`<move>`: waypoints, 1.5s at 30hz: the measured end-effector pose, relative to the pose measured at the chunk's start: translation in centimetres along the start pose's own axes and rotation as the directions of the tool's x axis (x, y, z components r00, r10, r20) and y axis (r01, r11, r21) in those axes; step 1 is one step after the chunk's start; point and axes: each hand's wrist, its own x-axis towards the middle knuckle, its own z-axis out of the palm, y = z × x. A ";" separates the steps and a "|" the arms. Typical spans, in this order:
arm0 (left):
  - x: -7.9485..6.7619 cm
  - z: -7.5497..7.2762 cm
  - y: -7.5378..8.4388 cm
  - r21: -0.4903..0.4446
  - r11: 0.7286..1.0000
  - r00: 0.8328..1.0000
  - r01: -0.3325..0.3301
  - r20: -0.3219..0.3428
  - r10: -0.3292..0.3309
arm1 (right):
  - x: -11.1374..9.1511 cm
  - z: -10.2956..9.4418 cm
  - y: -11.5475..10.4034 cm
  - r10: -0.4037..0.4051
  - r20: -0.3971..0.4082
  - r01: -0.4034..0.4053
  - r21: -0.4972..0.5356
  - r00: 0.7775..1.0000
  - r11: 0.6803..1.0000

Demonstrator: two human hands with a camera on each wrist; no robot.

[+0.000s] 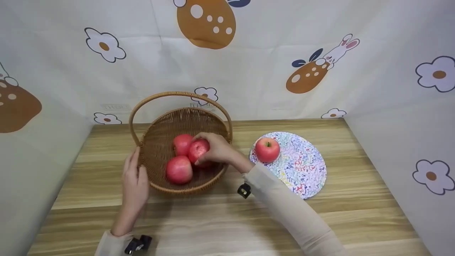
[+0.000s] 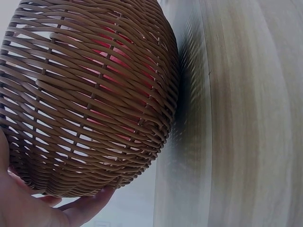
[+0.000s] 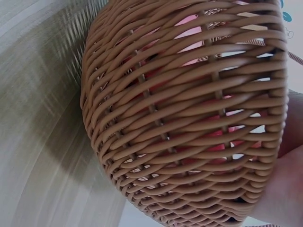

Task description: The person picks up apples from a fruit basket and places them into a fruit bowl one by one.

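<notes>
A brown wicker basket point(image 1: 161, 142) with a tall arched handle stands on the table, its open top leaning toward me. My left hand point(image 1: 135, 181) grips the basket's left rim; in the left wrist view its fingers point(image 2: 90, 205) lie against the weave. Inside the basket, my right hand point(image 1: 217, 148) holds a red apple point(image 1: 198, 149) between thumb and fingers. Beside that apple are another red apple point(image 1: 182, 144) behind and one point(image 1: 179, 170) in front. Part of a further red shape shows under the right hand. In the right wrist view the basket's wall point(image 3: 189, 118) hides most of this hand.
To the right of the basket lies a round, multicoloured speckled plate point(image 1: 302, 167). A single red apple point(image 1: 267, 150) sits at its left edge, stem up. The wooden table point(image 1: 199, 227) is enclosed by pale printed cloth point(image 1: 249, 81) at the back and sides.
</notes>
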 end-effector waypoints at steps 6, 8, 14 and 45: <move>0.0 0.0 0.0 0.003 1.000 1.000 0.008 -0.002 -0.008 | -0.1 0.0 0.0 -0.008 -0.003 0.008 0.009 1.000 1.000; 0.0 0.0 0.0 0.002 1.000 1.000 0.013 -0.001 -0.013 | -0.1 0.0 0.0 -0.011 -0.005 0.011 0.013 1.000 1.000; 0.0 -0.1 0.1 -0.010 1.000 1.000 0.022 0.010 -0.022 | -0.2 -0.1 0.0 -0.041 -0.015 0.041 0.012 0.999 0.999; 0.0 -0.2 0.2 -0.013 1.000 1.000 0.028 0.005 -0.028 | -1.1 0.1 -0.4 -0.109 -0.096 0.115 0.061 0.989 0.991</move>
